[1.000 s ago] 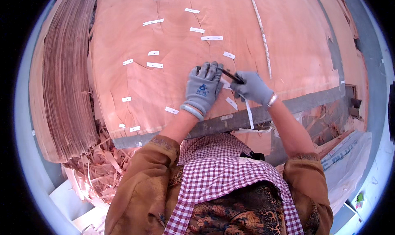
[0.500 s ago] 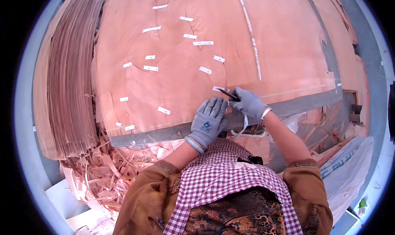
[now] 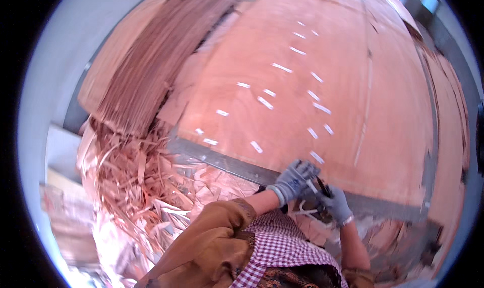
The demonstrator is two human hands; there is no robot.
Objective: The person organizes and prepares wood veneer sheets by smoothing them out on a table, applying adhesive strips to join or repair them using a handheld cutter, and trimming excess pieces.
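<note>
Both my hands wear grey gloves and are close together over the near edge of the board. My left hand has bent fingers and seems to pinch a short strip of white tape; blur hides the fingertips. Just to its right, my right hand is closed on a narrow dark hand tool, whose exact kind is unclear. Under and beyond the hands spreads a large reddish wood veneer sheet, with several white tape pieces stuck on it, the nearest just past my fingers.
A tall stack of veneer sheets stands at the left. Below it lies a heap of veneer scraps. The dark board edge runs along my front. More veneer lies at the far right.
My view has swung left and tilted. Both hands have drawn back from the veneer to its near edge. The tape piece by the tool now lies on the sheet, apart from it.
</note>
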